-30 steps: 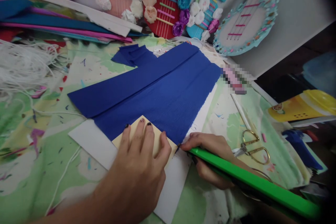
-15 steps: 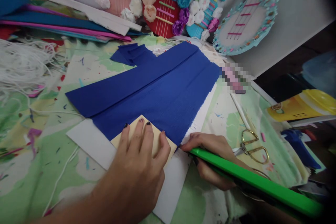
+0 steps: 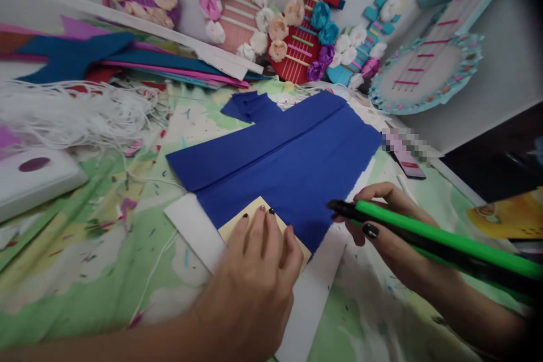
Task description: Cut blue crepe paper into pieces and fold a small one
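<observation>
My left hand (image 3: 261, 288) lies with fingers stretched out on a small cream paper square (image 3: 244, 223), pressing it down. Beneath the square's upper edges is dark blue paper (image 3: 280, 167) with lengthwise folds and a ragged right edge. White board (image 3: 314, 294) shows under both papers, sticking out at the lower left and right. My right hand (image 3: 394, 226) is closed around a long green-and-black tool (image 3: 441, 240) with a narrow dark tip; its exact kind is unclear. That tip hovers over the blue paper's right part, apart from the cream square.
White string (image 3: 80, 113) is heaped at the left, beside a white box-shaped object (image 3: 38, 181). Coloured paper strips (image 3: 139, 59) lie behind. Several flower-trimmed toy guitars (image 3: 292, 56) lean on the wall. A yellow object (image 3: 504, 215) is at the right edge; scraps litter the cloth (image 3: 139, 277).
My right hand has lifted the green-and-black tool away from the cream square's right corner, up and to the right. My left hand stays on the square. The view has turned left.
</observation>
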